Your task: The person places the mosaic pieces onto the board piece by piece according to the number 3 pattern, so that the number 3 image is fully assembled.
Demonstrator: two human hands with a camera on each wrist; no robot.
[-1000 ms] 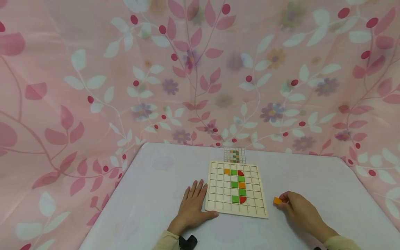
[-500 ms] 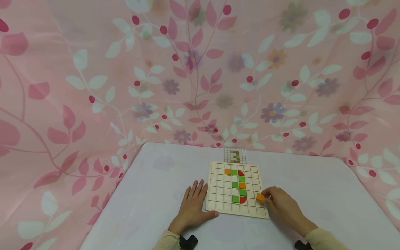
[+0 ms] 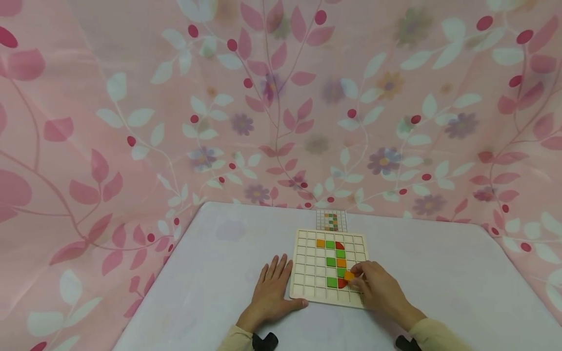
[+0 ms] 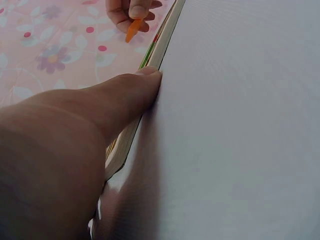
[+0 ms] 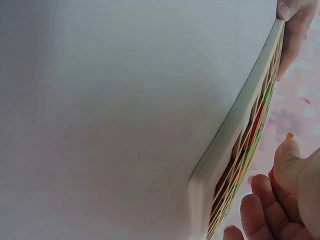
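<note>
Backdrop: pink curtain [image 3: 281, 107], printed with white and pink leaves, red berries, faded purple flowers; fills the whole back and both sides. It drapes down around a white surface [image 3: 228, 273] with rounded far corners. Lighting soft, even, no hard shadows.

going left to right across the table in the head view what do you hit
left hand flat on the table → wooden grid board → orange tile pinched over the board → right hand
</note>
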